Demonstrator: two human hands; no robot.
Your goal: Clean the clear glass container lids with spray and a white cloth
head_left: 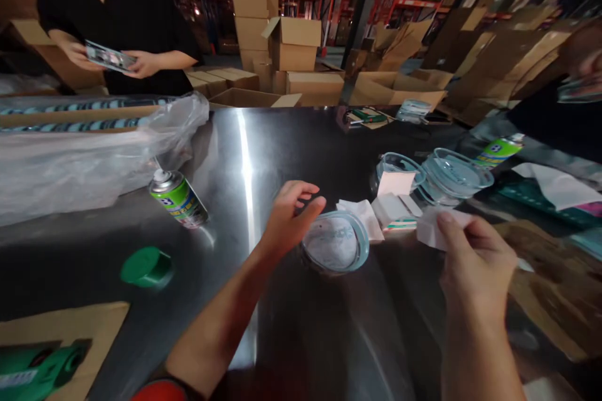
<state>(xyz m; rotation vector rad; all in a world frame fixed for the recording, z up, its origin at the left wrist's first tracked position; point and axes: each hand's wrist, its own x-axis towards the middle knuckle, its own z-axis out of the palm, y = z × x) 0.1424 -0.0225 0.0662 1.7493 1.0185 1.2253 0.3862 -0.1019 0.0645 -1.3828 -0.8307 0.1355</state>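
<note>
Between the thumb and fingers of my right hand [475,247] is a small white paper sheet [435,229], held above the table. My left hand [291,216] has its fingers apart and holds nothing I can see; it hovers at the left rim of a clear plastic container [360,244]. Whether it touches that rim I cannot tell. White material with blue lettering shows in the container. Just behind it lie a white paper [367,216] and a small white box [399,210] with its flap up. More clear containers [456,175] stand beyond the box.
A green spray can [181,200] and a green cap [145,266] stand at left on the shiny metal table [291,150]. Plastic-wrapped goods [70,163] lie far left. Another spray can [501,150] is at right. A person [117,25] across the table holds a flat item; another person is at right.
</note>
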